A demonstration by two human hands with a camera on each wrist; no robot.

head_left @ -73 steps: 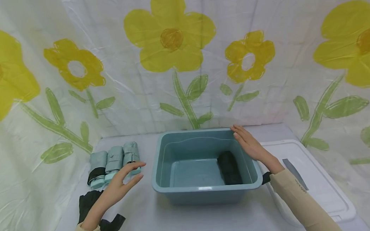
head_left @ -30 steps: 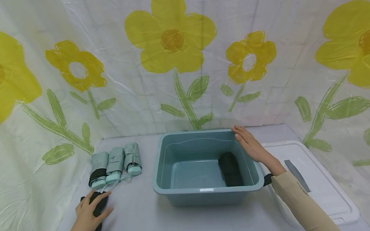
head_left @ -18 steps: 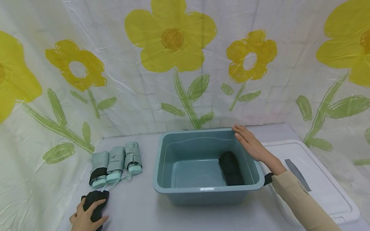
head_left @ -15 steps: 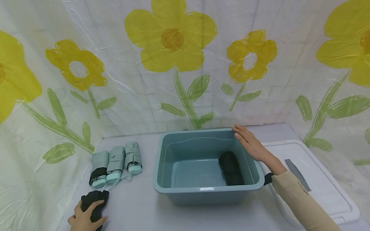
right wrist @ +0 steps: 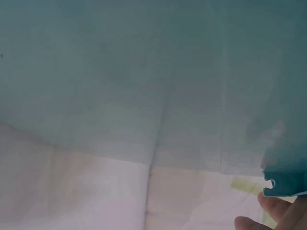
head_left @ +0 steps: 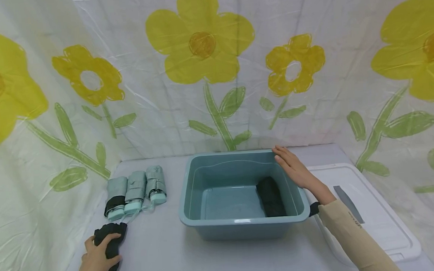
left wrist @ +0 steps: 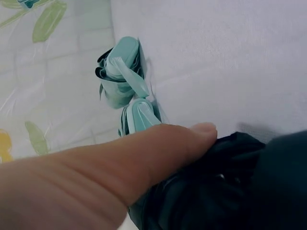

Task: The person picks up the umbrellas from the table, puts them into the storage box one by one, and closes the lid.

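In the head view, my left hand (head_left: 96, 262) grips a black folded umbrella (head_left: 112, 250) lying at the lower left, with fingers and thumb on opposite sides of it. The left wrist view has the thumb (left wrist: 158, 153) along the dark gathered fabric; the other fingers are hidden there. My right hand (head_left: 295, 170) rests with straight fingers on the right rim of a blue-green plastic bin (head_left: 241, 222). The fingers (right wrist: 276, 205) appear at the bin's edge in the right wrist view. Inside the bin, against its right side, lies a black bundle (head_left: 271, 197).
Three pale teal folded umbrellas (head_left: 135, 188) lie side by side at the back left, their straps trailing forward. Right of the bin is a white lid (head_left: 379, 225) with a grey handle, partly under the right forearm. A flower-printed curtain (head_left: 142, 127) encloses the table's back and sides.
My left hand has come down from beside the teal umbrellas to the lower left and closed over the black umbrella. The right hand stays on the bin's rim.
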